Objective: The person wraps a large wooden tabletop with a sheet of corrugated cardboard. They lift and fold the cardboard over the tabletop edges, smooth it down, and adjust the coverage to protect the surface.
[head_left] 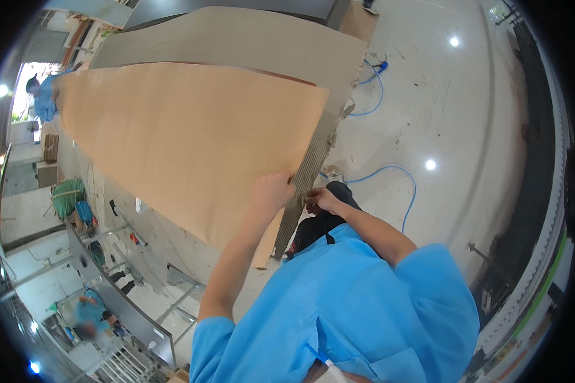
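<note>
A large smooth tan sheet (191, 140) lies over a wider grey-brown board (249, 38) whose near right edge shows a ribbed, ragged strip (310, 163). My left hand (275, 190) is closed at the sheet's right edge, its fingers curled over that edge. A small dark spot shows beside its knuckles, too small to name. Just right of the ribbed strip, my right hand (326, 200) is closed with the fingertips pinched together. What lies between those fingertips is too small to make out.
A person in blue (45, 96) stands at the sheet's far left end; another person (91, 309) is at the lower left. A blue hose (410, 182) curls over the pale floor at right. Metal frames (179, 300) and a dark panel (121, 290) stand at left.
</note>
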Demonstrator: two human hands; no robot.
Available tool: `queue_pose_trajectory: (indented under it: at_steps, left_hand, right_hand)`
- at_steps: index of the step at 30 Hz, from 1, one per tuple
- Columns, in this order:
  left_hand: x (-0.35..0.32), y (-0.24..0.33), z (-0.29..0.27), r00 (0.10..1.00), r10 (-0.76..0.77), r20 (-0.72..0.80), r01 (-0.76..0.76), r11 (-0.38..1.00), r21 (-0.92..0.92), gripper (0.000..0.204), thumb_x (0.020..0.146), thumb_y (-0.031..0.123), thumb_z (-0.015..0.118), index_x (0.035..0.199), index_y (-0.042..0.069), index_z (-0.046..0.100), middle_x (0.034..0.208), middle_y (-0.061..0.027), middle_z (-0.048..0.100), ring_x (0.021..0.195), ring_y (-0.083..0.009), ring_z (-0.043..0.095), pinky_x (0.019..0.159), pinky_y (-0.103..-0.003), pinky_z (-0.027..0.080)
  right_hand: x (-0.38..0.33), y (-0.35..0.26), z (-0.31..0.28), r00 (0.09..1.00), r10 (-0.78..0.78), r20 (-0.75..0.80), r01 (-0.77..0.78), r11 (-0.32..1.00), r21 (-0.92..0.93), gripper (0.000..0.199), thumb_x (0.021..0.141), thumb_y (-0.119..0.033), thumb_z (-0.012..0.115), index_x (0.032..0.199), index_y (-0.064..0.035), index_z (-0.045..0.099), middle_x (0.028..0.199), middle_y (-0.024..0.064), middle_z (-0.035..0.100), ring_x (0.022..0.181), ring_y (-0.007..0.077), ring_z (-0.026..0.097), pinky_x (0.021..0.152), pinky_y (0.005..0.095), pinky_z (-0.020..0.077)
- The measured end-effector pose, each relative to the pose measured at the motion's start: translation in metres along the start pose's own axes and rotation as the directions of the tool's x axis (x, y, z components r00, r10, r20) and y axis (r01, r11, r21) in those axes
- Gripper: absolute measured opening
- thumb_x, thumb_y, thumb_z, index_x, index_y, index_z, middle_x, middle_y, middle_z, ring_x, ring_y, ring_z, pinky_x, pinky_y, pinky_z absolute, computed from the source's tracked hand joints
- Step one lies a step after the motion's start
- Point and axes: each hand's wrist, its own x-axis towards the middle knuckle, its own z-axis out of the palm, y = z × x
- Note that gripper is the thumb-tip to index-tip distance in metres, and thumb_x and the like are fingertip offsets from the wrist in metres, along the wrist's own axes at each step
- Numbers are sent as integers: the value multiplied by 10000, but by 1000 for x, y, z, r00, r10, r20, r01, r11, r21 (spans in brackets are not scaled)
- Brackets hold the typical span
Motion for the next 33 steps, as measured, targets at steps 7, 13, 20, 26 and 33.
queue_pose_trajectory:
  at_steps: [7, 13, 20, 26, 33]
  left_hand:
    - [41, 5, -9, 986, -102, 133, 134, 957, -259, 309, 789, 384, 721, 913, 102, 695, 956, -112, 706, 982, -302, 631, 933, -487, 442]
    - [151, -3, -14, 867, -322, -380, 274, 945, -176, 679, 825, 360, 715, 1371, 58, 445, 1493, -178, 347, 1361, -416, 316, 1109, -507, 299]
    - [295, -32, -42, 588, -710, -386, 572, 703, -423, 810, 880, 462, 650, 1504, 103, 281, 1568, -208, 225, 1447, -436, 167, 1150, -594, 162]
    - [339, -18, -48, 470, -861, -193, 855, 499, -141, 920, 884, 519, 619, 1570, 166, 118, 1612, -242, 36, 1470, -498, 1, 1119, -698, 44]
    - [335, -28, -48, 463, -871, -166, 875, 479, -70, 983, 852, 510, 655, 1578, 217, 61, 1618, -238, -27, 1473, -487, -40, 1108, -713, 33]
  right_hand:
    - [27, -83, -137, 982, -67, -179, 98, 980, 170, 568, 906, -427, 626, 1313, -47, 514, 1114, 155, 632, 952, 244, 646, 794, 387, 541]
    - [120, -236, -324, 835, 14, -550, 124, 969, 213, 1012, 761, -632, 711, 1503, -72, 311, 1435, 235, 405, 1265, 337, 454, 998, 480, 413]
    - [246, -271, -398, 924, 162, -347, 37, 864, 503, 911, 822, -532, 721, 1474, -15, 351, 1479, 205, 395, 1337, 343, 415, 1037, 475, 405]
    - [207, -313, -409, 950, -169, -261, 277, 841, 465, 615, 897, -246, 702, 1412, -17, 455, 1375, 103, 542, 1263, 220, 509, 1045, 372, 407]
    - [72, -391, -376, 862, -443, -246, 448, 893, -37, 602, 876, -195, 722, 1374, 27, 469, 1324, 123, 565, 1199, 224, 541, 1027, 344, 414]
